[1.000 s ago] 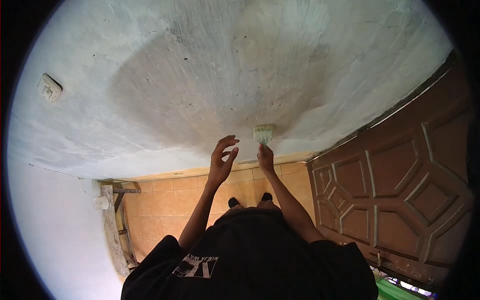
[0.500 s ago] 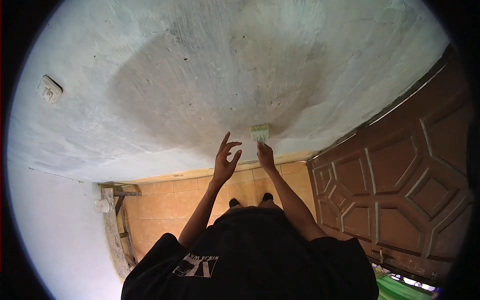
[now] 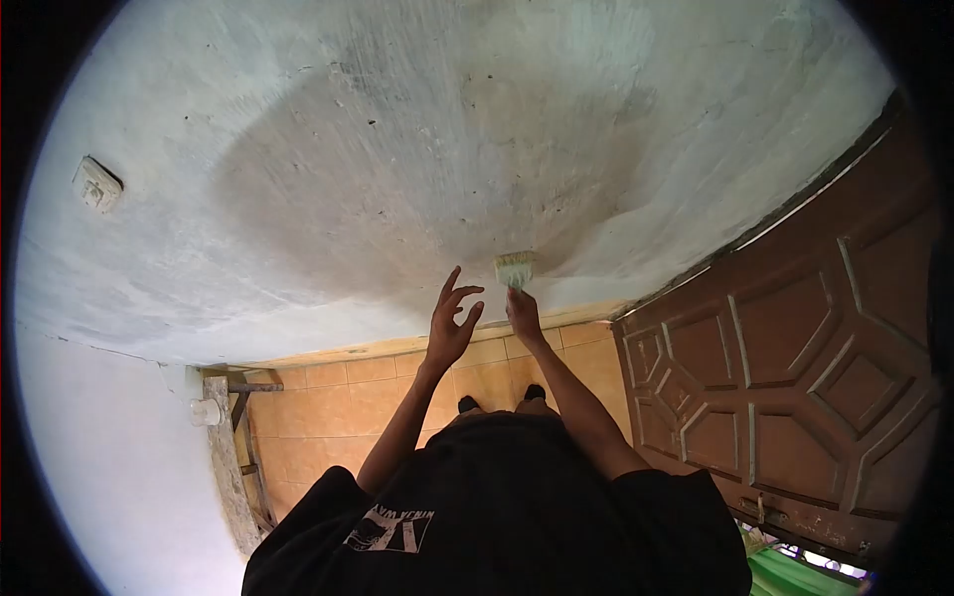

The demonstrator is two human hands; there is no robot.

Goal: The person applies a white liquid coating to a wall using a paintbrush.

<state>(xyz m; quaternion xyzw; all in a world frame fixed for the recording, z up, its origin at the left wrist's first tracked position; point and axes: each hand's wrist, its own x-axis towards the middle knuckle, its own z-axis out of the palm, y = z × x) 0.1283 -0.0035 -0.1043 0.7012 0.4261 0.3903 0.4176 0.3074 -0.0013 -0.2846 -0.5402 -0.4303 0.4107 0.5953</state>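
My right hand (image 3: 523, 314) is closed around the handle of a wide paintbrush (image 3: 515, 269), which points away from me with its pale bristles at the wall. The brush head is smeared with whitish-green paint. In front of me the wall (image 3: 417, 189) is grey-white and streaky, with small dark pits and my shadow across its middle. To the left of the brush, my left hand (image 3: 452, 323) is raised with its fingers apart and nothing in it, close to the wall's lower part.
A brown panelled door (image 3: 785, 348) stands along the right. On the wall at upper left is a switch plate (image 3: 98, 185). Orange tiles (image 3: 383, 402) cover the floor under my feet. A wooden frame (image 3: 231, 452) and a small white cup-shaped thing (image 3: 205, 412) are at lower left.
The brush has tilted slightly, and my right hand has shifted a little to the left. My left hand keeps its spread pose, nearly unmoved.
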